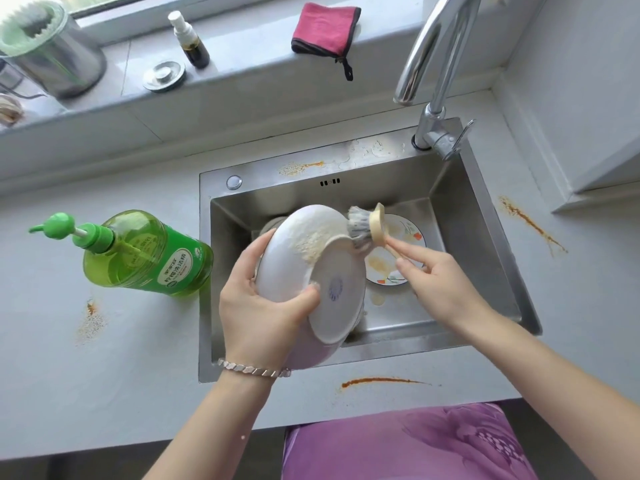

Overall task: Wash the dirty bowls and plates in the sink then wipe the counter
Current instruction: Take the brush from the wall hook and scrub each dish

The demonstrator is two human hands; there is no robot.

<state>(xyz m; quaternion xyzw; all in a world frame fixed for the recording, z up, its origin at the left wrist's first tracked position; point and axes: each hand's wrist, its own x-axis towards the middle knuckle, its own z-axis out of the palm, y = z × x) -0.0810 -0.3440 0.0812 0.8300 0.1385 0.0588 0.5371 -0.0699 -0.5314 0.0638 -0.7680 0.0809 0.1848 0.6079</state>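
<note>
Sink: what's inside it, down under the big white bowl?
A flowered plate with brownish smears lies on the sink floor, partly hidden by the white bowl and brush. Anything else beneath the bowl is covered.

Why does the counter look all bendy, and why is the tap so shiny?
Head view: the wide-angle lens bows straight lines, so the counter edge and window ledge curve; same view, soft light leaves bright streaks on the tap and only faint shadows; also head view, the bowl and brush in the middle look sharp, while the metal canister at top left is smeared.
</note>
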